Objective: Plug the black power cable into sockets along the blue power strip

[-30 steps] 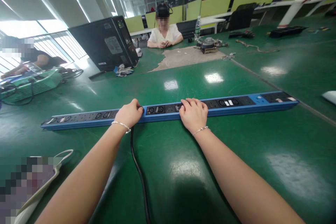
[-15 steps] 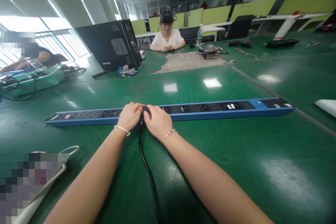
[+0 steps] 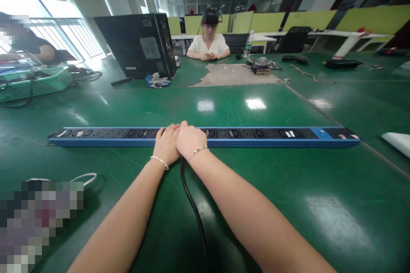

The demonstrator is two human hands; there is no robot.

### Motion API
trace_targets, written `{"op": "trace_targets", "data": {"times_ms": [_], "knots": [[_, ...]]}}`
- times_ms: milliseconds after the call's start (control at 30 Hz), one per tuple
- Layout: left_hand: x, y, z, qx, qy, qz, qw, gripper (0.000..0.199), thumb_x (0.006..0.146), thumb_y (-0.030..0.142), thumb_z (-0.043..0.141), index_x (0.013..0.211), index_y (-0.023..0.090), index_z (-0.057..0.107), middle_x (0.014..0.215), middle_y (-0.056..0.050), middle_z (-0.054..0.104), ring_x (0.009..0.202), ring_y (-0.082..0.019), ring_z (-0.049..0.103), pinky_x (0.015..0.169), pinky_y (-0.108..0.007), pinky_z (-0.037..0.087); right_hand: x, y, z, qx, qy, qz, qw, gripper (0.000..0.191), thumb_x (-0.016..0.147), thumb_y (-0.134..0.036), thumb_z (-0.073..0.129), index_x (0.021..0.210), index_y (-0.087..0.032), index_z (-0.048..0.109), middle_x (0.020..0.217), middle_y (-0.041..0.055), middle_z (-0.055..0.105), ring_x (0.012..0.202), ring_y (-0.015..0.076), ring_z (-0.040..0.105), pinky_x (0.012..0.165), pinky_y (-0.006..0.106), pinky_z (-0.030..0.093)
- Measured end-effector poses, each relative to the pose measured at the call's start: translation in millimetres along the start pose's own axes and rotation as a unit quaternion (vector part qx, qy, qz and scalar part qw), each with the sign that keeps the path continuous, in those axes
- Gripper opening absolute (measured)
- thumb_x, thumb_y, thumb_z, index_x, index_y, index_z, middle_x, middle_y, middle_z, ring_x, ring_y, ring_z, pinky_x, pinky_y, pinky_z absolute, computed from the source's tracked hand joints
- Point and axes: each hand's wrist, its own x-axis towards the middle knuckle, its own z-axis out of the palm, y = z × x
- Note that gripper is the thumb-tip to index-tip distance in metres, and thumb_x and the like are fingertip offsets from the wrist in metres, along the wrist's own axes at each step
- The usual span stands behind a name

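A long blue power strip [image 3: 179,142] with a row of black sockets lies across the green table in front of me. Both hands meet over its middle. My left hand [image 3: 167,143] is closed, its fingers bent over the strip and pressed against the other hand. My right hand [image 3: 192,138] is curled tight beside it, also closed. From below the hands a black power cord [image 3: 194,207] runs down toward me. The plug at its end is hidden under my fingers, against the strip's socket face.
A black computer case [image 3: 134,47] stands at the back left, with gloves [image 3: 157,81] before it. A green basket [image 3: 38,81] with cables sits at far left. One person [image 3: 209,45] sits opposite, another at left. A blurred-out item [image 3: 41,222] lies front left.
My hands have drawn closer together and now cover the black plug, which showed between my fingers before. My right hand has rolled over into a tighter curl. The view has shifted slightly.
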Motion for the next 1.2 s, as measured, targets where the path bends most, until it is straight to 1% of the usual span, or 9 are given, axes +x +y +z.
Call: {"op": "trace_targets", "data": {"times_ms": [133,300,367,433,533,633,733,1000,1200], "knots": [[0,5,-2.5,-0.024,0.027,-0.012,0.999,0.039,0.083,0.027,0.037,0.120,0.020,0.049,0.126,-0.009,0.054,0.121,-0.021,0.043,0.102,-0.037,0.025,4,-1,-6,0.012,-0.016,0.036,0.999,0.020,0.080,-0.021,0.043,0.098,-0.016,0.049,0.088,0.0134,0.066,0.080,0.0234,0.065,0.068,0.033,0.048],[1,8,-8.2,-0.044,0.027,-0.011,0.999,0.042,0.076,0.032,0.050,0.115,0.018,0.053,0.124,-0.013,0.054,0.121,-0.026,0.042,0.102,-0.039,0.025,8,-6,-49,-0.006,0.089,-0.002,0.996,0.027,0.082,-0.026,0.042,0.106,-0.017,0.049,0.090,0.0101,0.066,0.081,0.0225,0.064,0.071,0.034,0.045],[1,9,-8.2,-0.051,0.029,-0.021,0.998,0.047,0.074,0.040,0.054,0.117,0.020,0.051,0.125,-0.011,0.054,0.121,-0.026,0.042,0.103,-0.041,0.024,9,15,-62,-0.018,0.099,-0.003,0.995,0.026,0.084,-0.030,0.040,0.103,-0.018,0.053,0.090,0.0089,0.066,0.085,0.0227,0.062,0.073,0.034,0.044],[1,9,-6.5,-0.058,0.031,-0.026,0.998,0.054,0.073,0.048,0.055,0.120,0.021,0.049,0.127,-0.010,0.052,0.121,-0.025,0.041,0.104,-0.041,0.022,9,49,-67,-0.032,0.065,0.022,0.997,0.024,0.083,-0.032,0.041,0.094,-0.020,0.058,0.090,0.0077,0.066,0.085,0.0220,0.061,0.073,0.031,0.043],[2,8,-2.7,-0.063,0.035,-0.021,0.997,0.059,0.072,0.053,0.055,0.121,0.021,0.048,0.129,-0.011,0.051,0.122,-0.025,0.039,0.104,-0.042,0.020,1,105,-62,-0.023,0.019,0.055,0.998,0.022,0.081,-0.031,0.044,0.091,-0.021,0.062,0.090,0.0058,0.067,0.083,0.0193,0.061,0.070,0.027,0.042],[2,6,-0.1,-0.065,0.045,-0.015,0.997,0.060,0.072,0.053,0.055,0.121,0.020,0.048,0.127,-0.011,0.051,0.122,-0.025,0.040,0.104,-0.042,0.020,-9,136,-54,0.008,0.023,0.070,0.997,0.025,0.082,-0.032,0.043,0.096,-0.021,0.061,0.086,0.0043,0.067,0.077,0.0160,0.060,0.067,0.025,0.041],[2,5,0.2,-0.068,0.045,-0.015,0.997,0.060,0.072,0.054,0.056,0.121,0.020,0.048,0.127,-0.011,0.051,0.122,-0.025,0.040,0.103,-0.042,0.021,-15,135,-51,-0.001,0.037,0.070,0.997,0.027,0.083,-0.032,0.043,0.099,-0.021,0.061,0.086,0.0046,0.067,0.077,0.0164,0.061,0.067,0.025,0.041],[2,6,-1.4,-0.065,0.033,-0.025,0.997,0.060,0.071,0.054,0.056,0.122,0.022,0.047,0.129,-0.010,0.050,0.123,-0.025,0.039,0.104,-0.041,0.019,-19,99,-53,-0.130,0.040,0.099,0.986,0.028,0.083,-0.030,0.040,0.102,-0.020,0.058,0.082,0.0098,0.067,0.078,0.0246,0.063,0.066,0.032,0.042],[2,6,0.2,-0.065,0.039,-0.019,0.997,0.061,0.072,0.055,0.055,0.122,0.021,0.047,0.129,-0.011,0.050,0.122,-0.024,0.039,0.104,-0.040,0.019,-23,98,-46,-0.139,0.050,0.113,0.983,0.028,0.084,-0.031,0.037,0.104,-0.021,0.055,0.081,0.0102,0.067,0.077,0.0269,0.063,0.065,0.035,0.043]]}}
